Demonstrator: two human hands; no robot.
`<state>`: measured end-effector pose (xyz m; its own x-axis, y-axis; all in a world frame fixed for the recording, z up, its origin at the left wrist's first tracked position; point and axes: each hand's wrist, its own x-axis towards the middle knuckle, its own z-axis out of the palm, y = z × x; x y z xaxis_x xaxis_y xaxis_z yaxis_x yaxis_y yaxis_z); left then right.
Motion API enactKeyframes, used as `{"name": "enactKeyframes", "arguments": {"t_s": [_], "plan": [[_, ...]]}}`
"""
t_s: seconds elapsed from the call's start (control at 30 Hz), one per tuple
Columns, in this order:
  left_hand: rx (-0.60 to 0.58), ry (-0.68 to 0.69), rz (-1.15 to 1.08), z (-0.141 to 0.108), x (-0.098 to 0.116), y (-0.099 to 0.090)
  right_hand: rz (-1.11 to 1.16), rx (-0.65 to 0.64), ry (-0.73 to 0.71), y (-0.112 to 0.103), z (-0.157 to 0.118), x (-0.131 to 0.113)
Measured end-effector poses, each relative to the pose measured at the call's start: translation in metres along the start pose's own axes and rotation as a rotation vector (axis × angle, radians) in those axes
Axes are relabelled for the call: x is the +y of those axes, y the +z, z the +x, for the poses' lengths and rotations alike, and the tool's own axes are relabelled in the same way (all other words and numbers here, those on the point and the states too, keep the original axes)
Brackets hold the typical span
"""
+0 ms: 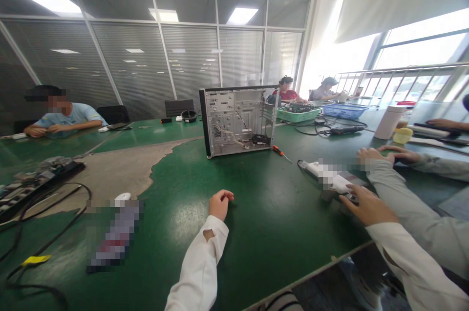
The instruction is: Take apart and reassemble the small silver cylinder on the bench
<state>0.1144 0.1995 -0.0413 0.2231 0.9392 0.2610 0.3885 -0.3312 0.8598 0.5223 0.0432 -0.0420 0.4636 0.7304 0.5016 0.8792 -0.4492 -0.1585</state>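
My left hand (220,204) rests on the green table (256,238) with its fingers curled in, and nothing shows in them. Beyond it stands an opened computer case (240,120), its bare metal inside and some cables facing me. An orange-handled screwdriver (281,153) lies by the case's right foot. My right hand (370,206) reaches out at the right, fingers apart, its fingertips at a small dark piece (352,198) beside a long white object (330,178). That object is partly blurred, so its kind is unclear.
A co-worker's hands (383,155) in grey sleeves are close beyond my right hand. Green (298,114) and blue (344,111) baskets, cables, and a pink bottle (390,122) stand further back. Leftward lie a power strip (40,181), a black cable and a white mouse (122,197).
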Motion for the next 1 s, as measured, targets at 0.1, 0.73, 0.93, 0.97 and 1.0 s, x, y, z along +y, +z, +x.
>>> {"name": "enactKeyframes", "arguments": {"t_s": [0.1, 0.73, 0.93, 0.97, 1.0], "plan": [[0.001, 0.001, 0.0, 0.0, 0.001, 0.0, -0.004, -0.135, -0.034, -0.001, -0.004, 0.001], [0.095, -0.038, 0.001, 0.007, -0.017, -0.015, 0.819, -0.283, -0.588, 0.02, -0.028, -0.289], [0.071, 0.008, 0.134, 0.01, -0.021, -0.018, 1.11, -0.313, -0.529, 0.047, -0.028, -0.32], [0.046, 0.021, 0.195, 0.009, -0.02, -0.017, 1.143, -0.331, -0.518, 0.048, -0.028, -0.317], [0.017, 0.038, 0.264, 0.009, -0.018, -0.016, 1.171, -0.348, -0.497, 0.048, -0.027, -0.314]]}}
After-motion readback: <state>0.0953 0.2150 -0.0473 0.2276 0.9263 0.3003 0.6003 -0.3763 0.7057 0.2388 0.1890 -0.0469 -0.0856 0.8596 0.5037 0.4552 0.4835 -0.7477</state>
